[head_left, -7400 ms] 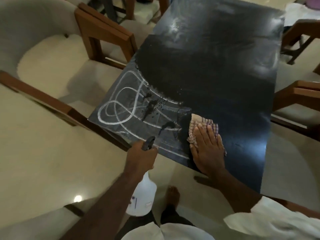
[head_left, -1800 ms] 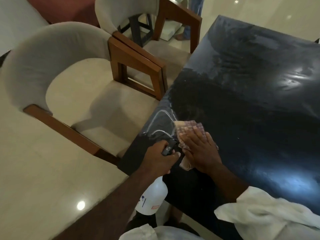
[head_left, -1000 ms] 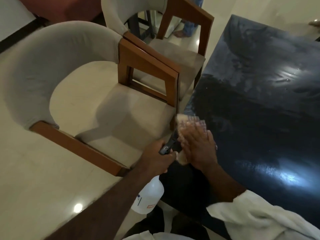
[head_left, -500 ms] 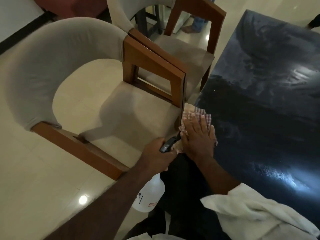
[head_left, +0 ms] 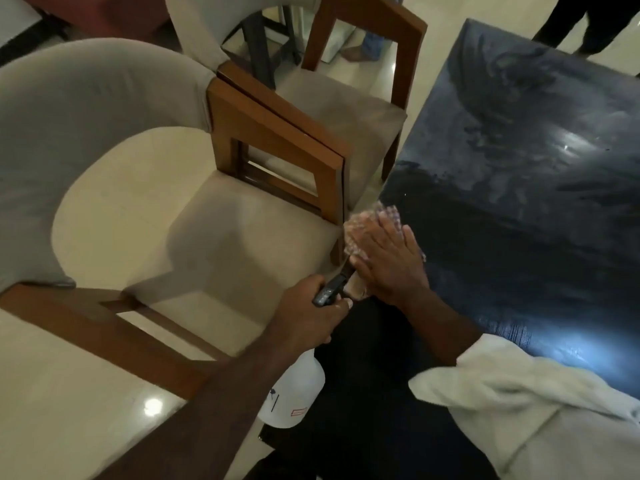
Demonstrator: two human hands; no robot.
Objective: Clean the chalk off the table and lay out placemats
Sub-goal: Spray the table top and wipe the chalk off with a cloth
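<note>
The black table (head_left: 519, 202) fills the right half of the head view, wet and smeared, with no chalk lines visible. My right hand (head_left: 384, 261) lies flat, fingers together, pressing a checked cloth (head_left: 360, 225) onto the table's left edge. My left hand (head_left: 308, 317) is closed around the black trigger head of a white spray bottle (head_left: 294, 393), which hangs below the table edge just left of the cloth. No placemats are in view.
A beige upholstered chair with a wooden frame (head_left: 277, 147) stands tight against the table's left edge. A second chair (head_left: 363, 64) stands behind it. Two people's legs and feet show at the top (head_left: 367, 46), (head_left: 571, 26). Glossy floor lies at lower left.
The chalk loops seen earlier on the table's corner are gone. My right hand has slid the cloth left to the table's edge, and my view has shifted left toward the chairs.
</note>
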